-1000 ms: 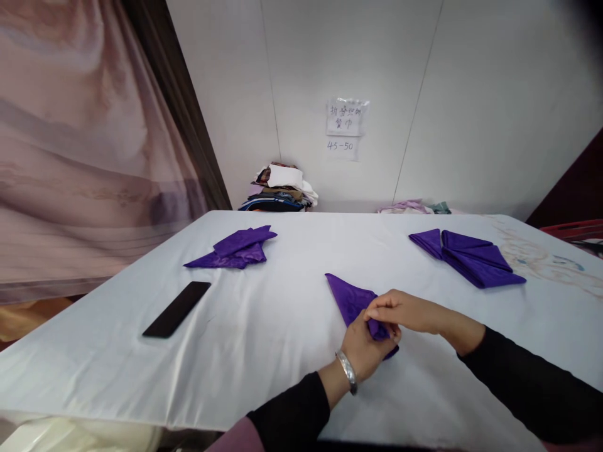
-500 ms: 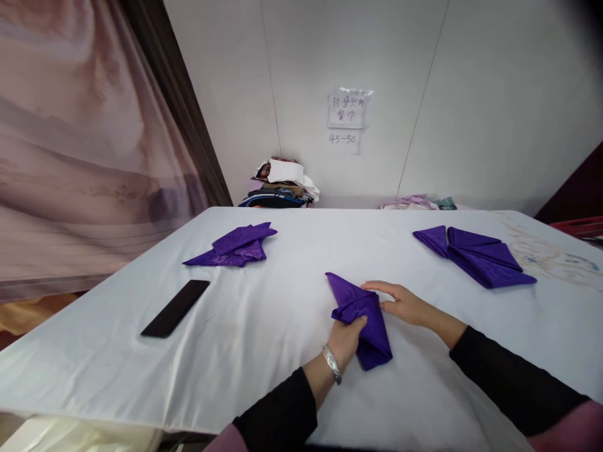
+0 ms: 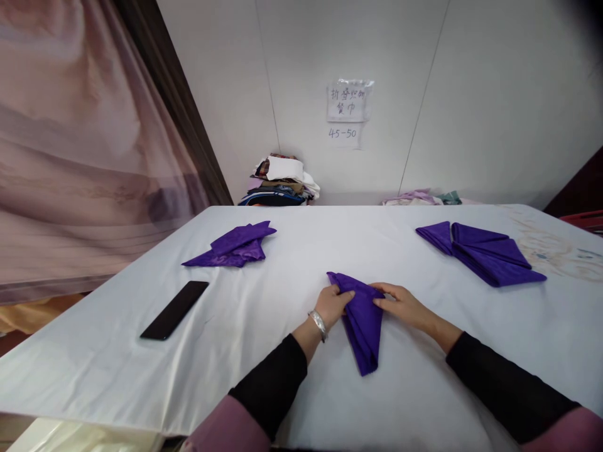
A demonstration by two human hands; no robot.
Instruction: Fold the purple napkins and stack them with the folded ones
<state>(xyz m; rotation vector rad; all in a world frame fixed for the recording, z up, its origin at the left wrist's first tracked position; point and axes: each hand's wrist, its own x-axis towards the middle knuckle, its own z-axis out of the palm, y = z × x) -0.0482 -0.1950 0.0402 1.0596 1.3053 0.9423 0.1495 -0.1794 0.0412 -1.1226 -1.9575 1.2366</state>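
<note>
A purple cloth napkin (image 3: 366, 333), folded to a narrow wedge, lies on the white-covered table (image 3: 264, 301) with its tip towards me. My left hand (image 3: 332, 304), a silver bangle on its wrist, grips the upper left part, thumb on top and fingers hidden under the cloth. At the upper right corner, my right hand (image 3: 400, 304) pinches the edge between thumb and fingers.
At the far left lies a folded purple cloth (image 3: 235, 245), with a black flat phone-like slab (image 3: 174, 311) nearer me. Another folded purple cloth (image 3: 485, 254) lies at right. Stacked clothes (image 3: 280, 182) stand behind the table by the wall.
My left hand has moved up and brought the napkin's left flap over, so the pointed corner at upper left is now covered. My right hand has closed on the right corner.
</note>
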